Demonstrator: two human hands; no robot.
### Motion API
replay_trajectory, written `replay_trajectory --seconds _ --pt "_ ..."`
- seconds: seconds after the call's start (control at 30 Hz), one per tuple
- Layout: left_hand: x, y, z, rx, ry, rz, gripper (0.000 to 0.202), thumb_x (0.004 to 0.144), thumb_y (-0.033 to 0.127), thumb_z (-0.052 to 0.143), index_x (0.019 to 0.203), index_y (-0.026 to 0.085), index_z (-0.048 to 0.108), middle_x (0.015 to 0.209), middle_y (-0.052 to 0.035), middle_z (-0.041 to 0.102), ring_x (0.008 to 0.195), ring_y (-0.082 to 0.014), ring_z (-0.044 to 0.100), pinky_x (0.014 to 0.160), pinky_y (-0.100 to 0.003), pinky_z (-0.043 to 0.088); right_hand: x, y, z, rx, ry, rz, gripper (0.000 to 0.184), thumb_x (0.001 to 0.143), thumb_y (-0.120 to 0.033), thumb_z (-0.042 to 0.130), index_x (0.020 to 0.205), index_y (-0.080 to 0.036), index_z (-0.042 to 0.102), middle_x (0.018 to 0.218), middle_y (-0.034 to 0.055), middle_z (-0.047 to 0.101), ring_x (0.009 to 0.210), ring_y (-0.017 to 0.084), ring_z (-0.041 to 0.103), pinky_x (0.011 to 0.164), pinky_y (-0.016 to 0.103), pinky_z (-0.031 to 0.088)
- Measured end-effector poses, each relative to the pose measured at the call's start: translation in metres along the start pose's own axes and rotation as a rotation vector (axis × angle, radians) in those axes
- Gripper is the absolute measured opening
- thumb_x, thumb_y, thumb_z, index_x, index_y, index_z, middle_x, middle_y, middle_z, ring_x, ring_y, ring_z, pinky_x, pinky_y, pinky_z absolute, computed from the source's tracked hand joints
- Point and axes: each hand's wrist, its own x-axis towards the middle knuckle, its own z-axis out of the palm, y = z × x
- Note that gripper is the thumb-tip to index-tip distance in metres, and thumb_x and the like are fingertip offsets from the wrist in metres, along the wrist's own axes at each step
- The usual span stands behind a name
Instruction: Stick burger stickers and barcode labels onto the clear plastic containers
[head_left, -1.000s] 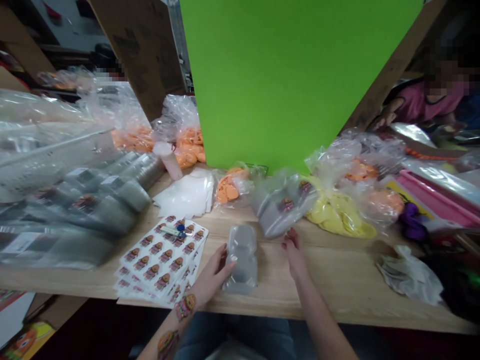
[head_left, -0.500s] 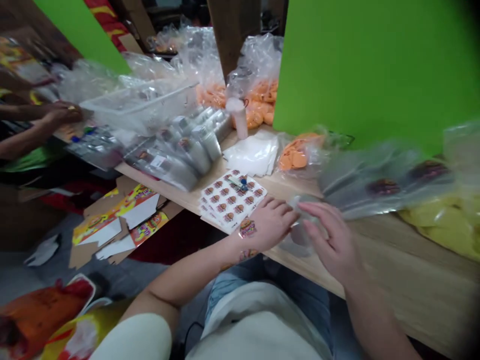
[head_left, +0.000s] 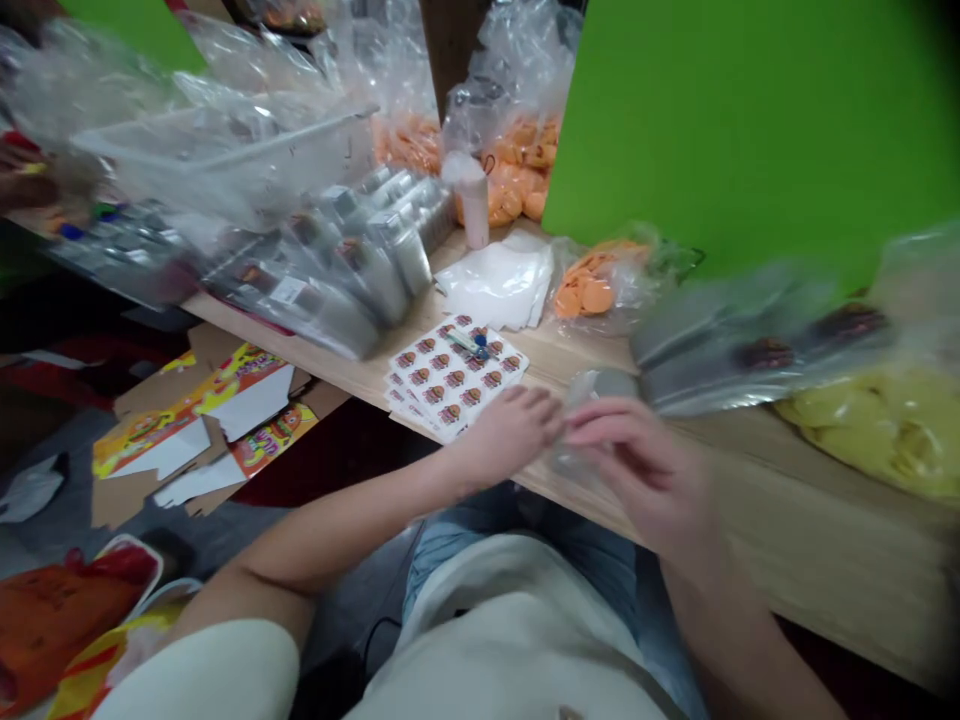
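Before me on the wooden table, a clear plastic container (head_left: 604,382) sits low between my hands and is partly hidden by them. My left hand (head_left: 517,430), palm down with bent fingers, grips its left side. Over its right side is my right hand (head_left: 649,475), thumb and fingers brought together in a pinch; what they hold, if anything, is blurred. Left of the container lie sheets of burger stickers (head_left: 454,377), overlapped by my left hand. A small tool with a blue end (head_left: 478,346) rests on the top sheet.
White bags (head_left: 499,285) and a bag of orange discs (head_left: 592,290) lie behind. Packed clear containers (head_left: 315,290) and a translucent bin (head_left: 225,165) stand left, with a pink-white bottle (head_left: 474,205) nearby. Wrapped containers (head_left: 720,355) and yellow pieces (head_left: 877,430) lie right of a green panel (head_left: 750,130).
The view has shifted, so the table items sit higher and farther left. My right fingers have closed together. Burger stickers seen on my left wrist earlier no longer show.
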Motion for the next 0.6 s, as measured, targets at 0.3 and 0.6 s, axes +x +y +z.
replay_trajectory --seconds 0.3,0.6 --pt "0.008 0.014 0.071 -0.641 0.112 0.019 0.08 0.074 0.04 0.064 0.139 0.02 0.021 0.142 -0.0133 0.032 0.136 -0.0286 0.019 0.109 -0.048 0.022 -0.041 0.086 -0.037 0.223 0.138 0.619 0.058 0.073 -0.031 0.063 0.126 -0.023 0.043 0.073 -0.0025 0.063 0.071 0.013 0.06 0.07 0.031 0.049" --pt "0.014 0.013 0.076 -0.806 0.113 0.008 0.077 0.075 0.026 0.062 0.14 0.022 0.02 0.142 -0.0115 0.034 0.135 -0.0281 0.023 0.111 -0.049 0.019 -0.041 0.084 -0.019 0.128 0.174 0.614 0.057 0.073 -0.031 0.062 0.125 -0.019 0.042 0.071 -0.0014 0.061 0.068 0.014 0.059 0.069 0.031 0.048"
